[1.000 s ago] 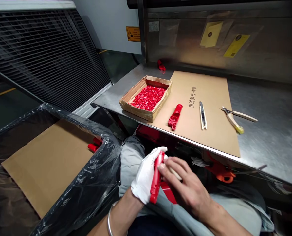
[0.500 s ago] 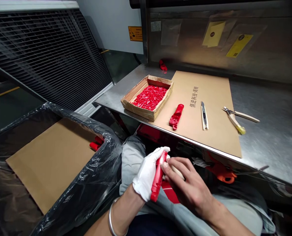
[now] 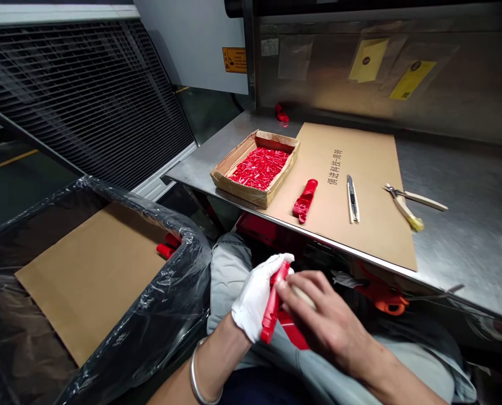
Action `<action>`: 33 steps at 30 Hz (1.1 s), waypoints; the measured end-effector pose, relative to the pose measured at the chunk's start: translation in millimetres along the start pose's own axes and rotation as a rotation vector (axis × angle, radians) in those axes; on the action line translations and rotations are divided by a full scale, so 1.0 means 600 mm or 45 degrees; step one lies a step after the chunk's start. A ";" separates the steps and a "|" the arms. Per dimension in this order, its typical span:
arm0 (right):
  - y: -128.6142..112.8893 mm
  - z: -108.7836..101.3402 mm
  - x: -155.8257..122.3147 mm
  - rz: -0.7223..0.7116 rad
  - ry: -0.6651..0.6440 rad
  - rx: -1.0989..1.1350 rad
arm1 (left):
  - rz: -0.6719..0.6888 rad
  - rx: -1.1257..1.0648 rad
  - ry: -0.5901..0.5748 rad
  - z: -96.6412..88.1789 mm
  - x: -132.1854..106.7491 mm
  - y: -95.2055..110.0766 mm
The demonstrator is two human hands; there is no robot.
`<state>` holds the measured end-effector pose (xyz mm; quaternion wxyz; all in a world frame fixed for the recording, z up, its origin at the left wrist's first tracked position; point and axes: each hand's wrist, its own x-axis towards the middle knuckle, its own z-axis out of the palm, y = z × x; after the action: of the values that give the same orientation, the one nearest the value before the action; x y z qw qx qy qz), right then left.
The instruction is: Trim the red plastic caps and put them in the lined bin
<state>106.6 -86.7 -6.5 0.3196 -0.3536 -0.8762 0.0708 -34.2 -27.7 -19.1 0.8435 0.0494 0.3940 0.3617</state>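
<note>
Head view, 12 = away from the worker. Red part (image 3: 272,306) sits over the lap, short of the bench (image 3: 470,242) edge. Long axis runs 1 to 7 o'clock: stepped end points to 7, other end to 1, near the glove's fingertips. Looks: glossy red, plastic-looking, long and slim as I see it, highlight near the 1 end, ridged steps toward 7. One side hidden by the glove.

Left hand (image 3: 253,298), white glove, is wrapped round the part from its 9 o'clock side. Right hand (image 3: 327,318), bare, grips a pale handle (image 3: 305,298) at the part's 3 o'clock side, thumb up against the red; can't see the tool's tip.

From the part: carton of red scraps (image 3: 261,169) just before 12, second red piece (image 3: 305,201) at 1, also lying 1–7, nippers (image 3: 403,205) at 2, film-lined bin (image 3: 158,298) at 9.
</note>
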 end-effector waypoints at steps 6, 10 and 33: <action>-0.004 0.003 -0.001 0.000 0.000 -0.012 | -0.006 -0.046 -0.004 -0.001 -0.001 0.001; -0.004 0.003 -0.001 -0.082 -0.038 0.046 | -0.055 0.010 -0.028 -0.003 -0.004 0.002; -0.006 -0.009 -0.004 -0.132 0.049 -0.104 | -0.349 -0.051 -0.233 0.003 -0.009 0.018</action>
<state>109.2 -91.6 -2.3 0.3249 -0.3220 -0.8892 0.0117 -41.8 -23.0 -10.6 0.9182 0.0111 0.3112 0.2449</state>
